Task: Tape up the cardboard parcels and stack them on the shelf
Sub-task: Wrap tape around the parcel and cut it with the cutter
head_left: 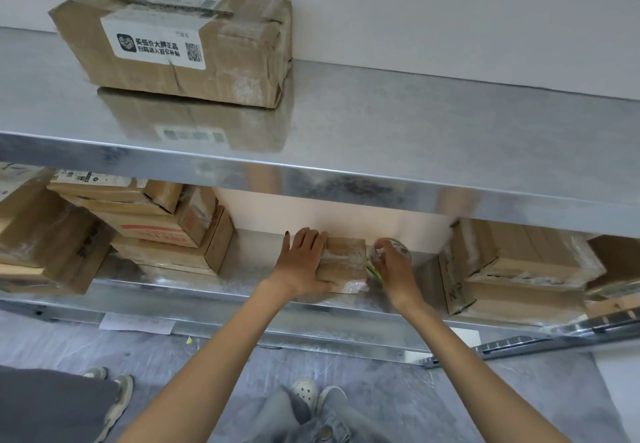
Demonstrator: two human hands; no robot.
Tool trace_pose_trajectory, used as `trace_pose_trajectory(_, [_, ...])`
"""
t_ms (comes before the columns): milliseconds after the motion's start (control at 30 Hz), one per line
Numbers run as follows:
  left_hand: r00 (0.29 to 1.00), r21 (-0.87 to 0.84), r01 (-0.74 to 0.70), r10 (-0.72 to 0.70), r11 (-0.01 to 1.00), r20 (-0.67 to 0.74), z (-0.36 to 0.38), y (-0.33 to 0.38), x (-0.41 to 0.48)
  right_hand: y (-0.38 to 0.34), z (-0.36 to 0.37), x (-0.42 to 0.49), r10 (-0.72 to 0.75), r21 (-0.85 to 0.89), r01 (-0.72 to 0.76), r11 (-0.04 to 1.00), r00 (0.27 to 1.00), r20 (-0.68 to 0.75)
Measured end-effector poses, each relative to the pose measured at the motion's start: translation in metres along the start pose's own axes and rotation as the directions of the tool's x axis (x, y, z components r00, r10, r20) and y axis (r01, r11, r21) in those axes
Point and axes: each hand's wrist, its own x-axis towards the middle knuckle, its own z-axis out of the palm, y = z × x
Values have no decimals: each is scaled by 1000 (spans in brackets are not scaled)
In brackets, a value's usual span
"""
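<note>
A small cardboard parcel (344, 262), partly wrapped in clear tape, lies on the lower metal shelf (242, 283). My left hand (301, 262) rests on its left side with fingers spread over the top and thumb at the near edge. My right hand (394, 269) grips a roll of clear tape (398, 246) just right of the parcel, fingers curled round the roll. A yellow-green bit of the dispenser shows between the parcel and that hand. A larger taped parcel (180, 40) with a white label stands on the upper shelf (381, 137).
Stacked cardboard boxes (145, 231) fill the lower shelf's left side and more boxes (512, 269) sit at its right. The upper shelf's front edge overhangs the work spot. Another person's shoes (117, 397) stand on the grey floor at the left.
</note>
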Motion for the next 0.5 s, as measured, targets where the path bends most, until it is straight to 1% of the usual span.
trace_pose_trajectory(100, [1000, 61, 3, -5, 998, 27, -4, 5, 7, 12, 10, -1, 7, -115, -4, 993, 1000, 20])
trace_pose_trajectory(200, [999, 71, 13, -17, 997, 51, -6, 8, 10, 23, 13, -6, -4, -101, 7, 995, 1000, 28])
trace_pose_trajectory(233, [998, 66, 14, -18, 998, 54, -6, 8, 11, 21, 10, -9, -29, -106, 29, 994, 1000, 8])
trace_pose_trajectory(267, [999, 62, 9, -13, 998, 52, -5, 7, 13, 19, 6, -12, -85, -124, 77, 989, 995, -54])
trace_pose_trajectory(333, [999, 46, 0, -2, 999, 36, -3, 6, 15, 5, -2, -25, -234, -170, 202, 964, 954, -190])
trace_pose_trajectory(367, [1000, 30, -2, 2, 1000, 31, -3, 6, 16, -4, -3, -36, -296, -208, 258, 943, 937, -183])
trace_pose_trajectory(400, [1000, 11, -3, 3, 1000, 25, -2, 5, 16, -12, 0, -48, -353, -285, 312, 907, 929, -108])
trace_pose_trajectory(433, [1000, -3, -5, 5, 1000, 21, -2, 5, 17, -19, 6, -59, -393, -391, 359, 848, 920, -7])
trace_pose_trajectory(467, [1000, -9, -10, 10, 1000, 15, -2, 6, 17, -22, 15, -69, -408, -479, 399, 782, 909, 90])
trace_pose_trajectory(500, [1000, -7, -14, 14, 1000, 12, -2, 6, 17, -22, 22, -75, -394, -531, 412, 740, 906, 155])
